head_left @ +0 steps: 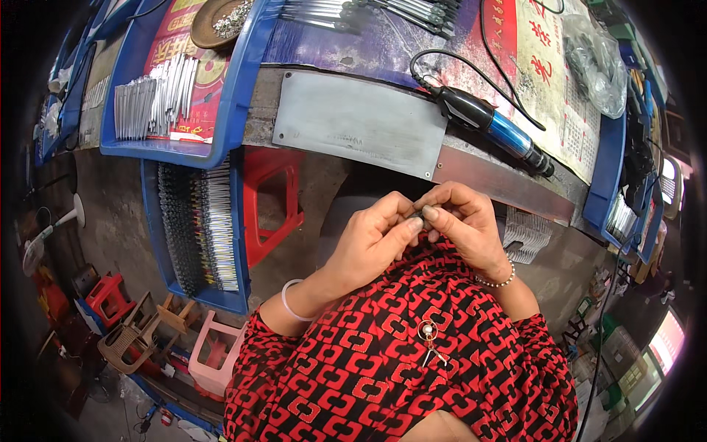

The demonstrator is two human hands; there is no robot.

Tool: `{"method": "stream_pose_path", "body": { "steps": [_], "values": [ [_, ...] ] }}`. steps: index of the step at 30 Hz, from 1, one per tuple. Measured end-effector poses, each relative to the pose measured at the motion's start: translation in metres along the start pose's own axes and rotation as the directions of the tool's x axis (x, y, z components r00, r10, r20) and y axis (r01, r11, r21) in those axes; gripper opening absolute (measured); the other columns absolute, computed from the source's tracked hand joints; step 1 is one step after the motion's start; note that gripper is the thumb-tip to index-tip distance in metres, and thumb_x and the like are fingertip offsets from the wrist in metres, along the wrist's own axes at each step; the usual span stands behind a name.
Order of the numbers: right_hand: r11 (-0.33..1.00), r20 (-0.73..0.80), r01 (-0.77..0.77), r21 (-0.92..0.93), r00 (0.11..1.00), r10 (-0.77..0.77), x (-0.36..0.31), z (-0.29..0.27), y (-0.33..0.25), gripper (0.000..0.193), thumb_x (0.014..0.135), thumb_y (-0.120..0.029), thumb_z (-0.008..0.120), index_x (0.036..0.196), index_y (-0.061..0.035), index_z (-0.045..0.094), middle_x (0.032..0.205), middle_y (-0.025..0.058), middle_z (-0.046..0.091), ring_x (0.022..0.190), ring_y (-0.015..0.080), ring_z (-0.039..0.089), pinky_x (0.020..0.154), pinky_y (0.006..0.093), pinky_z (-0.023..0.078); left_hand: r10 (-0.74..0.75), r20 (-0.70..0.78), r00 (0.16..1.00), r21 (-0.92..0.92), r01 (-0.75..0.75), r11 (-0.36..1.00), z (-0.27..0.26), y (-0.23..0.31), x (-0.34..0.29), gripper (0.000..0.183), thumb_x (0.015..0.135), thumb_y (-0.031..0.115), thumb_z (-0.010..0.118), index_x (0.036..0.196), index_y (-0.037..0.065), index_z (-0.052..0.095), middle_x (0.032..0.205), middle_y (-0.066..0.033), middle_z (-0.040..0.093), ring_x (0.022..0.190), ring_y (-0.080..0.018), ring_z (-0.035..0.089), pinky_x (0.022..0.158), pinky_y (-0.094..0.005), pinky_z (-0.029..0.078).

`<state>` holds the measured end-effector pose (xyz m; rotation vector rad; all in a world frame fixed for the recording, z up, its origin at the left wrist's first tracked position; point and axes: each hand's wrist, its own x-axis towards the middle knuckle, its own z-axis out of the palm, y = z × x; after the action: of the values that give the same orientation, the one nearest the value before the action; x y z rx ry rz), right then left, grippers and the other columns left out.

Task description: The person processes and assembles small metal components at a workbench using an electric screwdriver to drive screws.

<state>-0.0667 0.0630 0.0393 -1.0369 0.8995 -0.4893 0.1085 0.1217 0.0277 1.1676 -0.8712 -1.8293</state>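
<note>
My left hand [375,236] and my right hand [469,228] meet in front of my chest, just off the bench edge. Fingertips and thumbs of both are pinched together around a small dark piece [420,214]. Most of it is covered by my fingers, so its kind does not show. Beyond my hands, a bare metal plate [361,121] is fixed along the bench edge. An electric screwdriver [495,124], black and blue with a cord, lies on the bench to the right of that plate, its tip toward the right.
A blue tray [237,110] at left holds thin silver metal strips [156,99] and a wooden bowl [202,29] of small metal parts. Below it, another blue bin [153,214] holds rows of dark and silver pieces beside a red stool [254,210]. A plastic bag [596,66] lies far right.
</note>
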Motion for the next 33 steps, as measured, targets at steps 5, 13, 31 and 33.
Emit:
{"method": "stream_pose_path", "body": {
  "steps": [5,13,31,33],
  "values": [
    [0.993,-0.042,-0.037,0.114,0.998,0.042,0.000,0.002,0.003,0.017,0.090,-0.011,0.060,0.098,0.0032,0.057,0.080,0.0047,0.061,0.065,0.0073,0.057,0.058,0.0209,0.047,-0.034,0.021,0.999,-0.175,0.038,0.984,0.002,-0.007,0.000,0.009,0.095,0.008,0.045,0.098,0.000,0.050,0.080,-0.0037,0.057,0.061,-0.0057,0.051,0.055,-0.0193,0.042],
    [0.999,0.000,0.007,-0.050,1.000,-0.007,0.000,0.001,0.012,0.014,0.088,-0.004,0.059,0.098,0.0041,0.054,0.078,0.0038,0.058,0.068,0.0085,0.058,0.061,0.0222,0.048,-0.069,0.008,0.998,-0.165,0.070,0.984,0.004,-0.011,-0.005,0.014,0.096,0.009,0.046,0.107,0.001,0.050,0.087,-0.0037,0.058,0.067,-0.0056,0.052,0.060,-0.0194,0.044],
    [1.000,-0.044,-0.027,0.001,0.999,0.027,0.002,-0.001,0.009,0.017,0.093,-0.011,0.052,0.101,0.0040,0.057,0.084,0.0064,0.060,0.071,0.0098,0.057,0.063,0.0240,0.048,-0.147,-0.003,0.989,-0.191,0.144,0.971,0.004,-0.008,0.008,0.010,0.095,0.014,0.050,0.093,0.004,0.048,0.074,-0.0011,0.056,0.058,-0.0031,0.048,0.050,-0.0177,0.038],
    [0.996,-0.091,-0.002,-0.087,0.996,-0.006,-0.001,0.003,-0.006,0.017,0.092,-0.010,0.053,0.102,0.0034,0.057,0.084,0.0076,0.060,0.070,0.0111,0.058,0.062,0.0246,0.048,-0.150,0.001,0.989,-0.171,0.148,0.974,0.004,-0.009,0.012,0.011,0.095,0.014,0.050,0.093,0.003,0.048,0.073,-0.0007,0.055,0.058,-0.0032,0.047,0.050,-0.0180,0.038]
  ]
}}
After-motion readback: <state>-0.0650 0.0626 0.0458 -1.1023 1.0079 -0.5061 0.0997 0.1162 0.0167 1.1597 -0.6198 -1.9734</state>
